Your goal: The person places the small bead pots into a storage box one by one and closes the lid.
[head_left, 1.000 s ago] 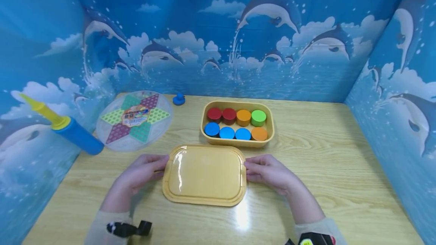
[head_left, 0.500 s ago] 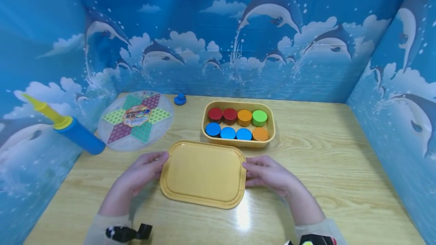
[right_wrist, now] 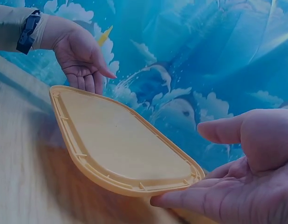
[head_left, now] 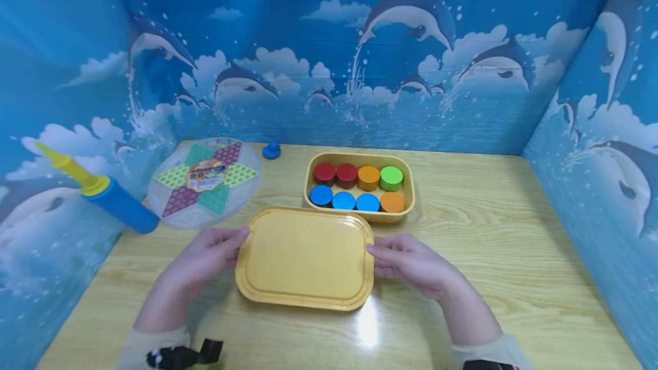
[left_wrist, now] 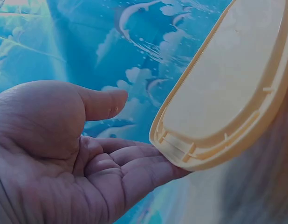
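A pale yellow plastic lid (head_left: 305, 258) with rounded corners and a ribbed rim is held level between both hands. My left hand (head_left: 211, 256) is at its left end; in the left wrist view, nearly straight fingers (left_wrist: 144, 170) touch the rim from below while the thumb stands apart from it. The right hand (head_left: 411, 264) supports the other end likewise, its fingers (right_wrist: 190, 198) under the rim and its thumb raised away from the lid. Just behind, a matching yellow box (head_left: 409, 184) holds several short cylinders with red, orange, green and blue tops. The lid's far edge overlaps the box's near rim in the head view.
On the left lies a round Chinese checkers board (head_left: 205, 181), beside a blue and yellow hand pump (head_left: 115, 201). A small blue duck (head_left: 271, 150) sits by the back edge of the wooden table (head_left: 493, 227). Dolphin-print backdrops (head_left: 308, 44) enclose the back and sides.
The lid has shifted away from the body towards the box and looks larger in the head view. It swung slightly and came back straight. My left hand has moved a little left with it.
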Available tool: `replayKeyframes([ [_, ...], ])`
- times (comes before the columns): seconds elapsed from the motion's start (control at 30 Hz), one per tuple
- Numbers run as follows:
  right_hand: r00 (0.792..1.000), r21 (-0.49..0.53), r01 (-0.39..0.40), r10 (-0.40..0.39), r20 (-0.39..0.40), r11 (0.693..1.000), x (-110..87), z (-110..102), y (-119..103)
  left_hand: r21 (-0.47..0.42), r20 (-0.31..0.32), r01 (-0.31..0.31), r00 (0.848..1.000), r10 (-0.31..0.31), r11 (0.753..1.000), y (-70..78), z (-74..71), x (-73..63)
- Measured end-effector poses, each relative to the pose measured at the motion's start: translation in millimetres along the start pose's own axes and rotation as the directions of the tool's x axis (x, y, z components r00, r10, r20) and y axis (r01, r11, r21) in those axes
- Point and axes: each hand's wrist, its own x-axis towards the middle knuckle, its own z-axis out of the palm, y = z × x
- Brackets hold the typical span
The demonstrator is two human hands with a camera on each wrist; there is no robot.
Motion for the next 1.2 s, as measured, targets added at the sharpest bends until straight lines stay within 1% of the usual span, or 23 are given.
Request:
replayKeyframes([
  [0.17,0.999,-0.052,0.043,-0.043,-0.003,0.998,-8.2,0,-15,0.008,0.006,-0.054,0.999,0.054,0.998,14.7,-4.9,-5.6],
  [0.27,0.997,-0.072,0.076,-0.076,0.004,0.994,-11.9,-3,-23,0.039,0.007,-0.084,0.996,0.084,0.996,26.2,-5.2,-7.2],
  [0.37,0.994,-0.081,0.111,-0.11,0.017,0.99,-15.4,-7,-31,0.085,0.004,-0.099,0.995,0.1,0.991,39.3,-3.9,-7.6],
  [0.5,0.99,-0.1,0.138,-0.138,0.009,0.985,-22.2,-11,-46,0.152,-0.019,-0.096,0.995,0.1,0.984,54.4,-1.2,-5.2],
  [0.57,0.989,-0.124,0.147,-0.149,-0.006,0.981,-25.1,-14,-53,0.171,-0.025,-0.115,0.992,0.121,0.978,60.5,0.6,-2.6],
  [0.63,0.985,-0.156,0.163,-0.169,-0.025,0.974,-27.3,-16,-60,0.177,-0.027,-0.157,0.986,0.165,0.972,65.9,2.8,0.4],
  [0.7,0.979,-0.194,0.189,-0.201,-0.044,0.963,-28.2,-17,-65,0.175,-0.025,-0.211,0.976,0.218,0.962,70.7,5.3,3.3],
  [0.8,0.964,-0.245,0.228,-0.254,-0.077,0.942,-30.2,-20,-72,0.16,-0.035,-0.274,0.959,0.282,0.948,78.7,10.5,7.3],
  [0.9,0.95,-0.253,0.253,-0.289,-0.116,0.934,-32.2,-23,-80,0.116,-0.077,-0.326,0.939,0.336,0.938,87.1,17.4,12.6],
  [0.93,0.945,-0.251,0.261,-0.3,-0.13,0.932,-33.2,-24,-83,0.088,-0.099,-0.347,0.93,0.355,0.934,89.8,20.3,15.0],
  [0.97,0.94,-0.242,0.269,-0.309,-0.146,0.932,-33.7,-25,-86,0.051,-0.117,-0.377,0.918,0.38,0.925,92.2,23.5,18.0],
  [1.07,0.917,-0.212,0.304,-0.345,-0.2,0.929,-35.0,-27,-94,-0.062,-0.164,-0.453,0.883,0.439,0.889,98.8,33.8,27.8],
  [1.13,0.901,-0.191,0.323,-0.363,-0.239,0.927,-34.7,-27,-98,-0.137,-0.176,-0.488,0.868,0.463,0.862,102.1,40.0,34.1],
  [1.17,0.893,-0.18,0.332,-0.37,-0.258,0.926,-34.0,-27,-99,-0.166,-0.177,-0.497,0.865,0.471,0.852,103.6,42.9,37.0],
  [1.2,0.883,-0.172,0.34,-0.376,-0.28,0.925,-33.5,-27,-100,-0.186,-0.178,-0.499,0.864,0.471,0.846,105.3,45.6,39.4],
])
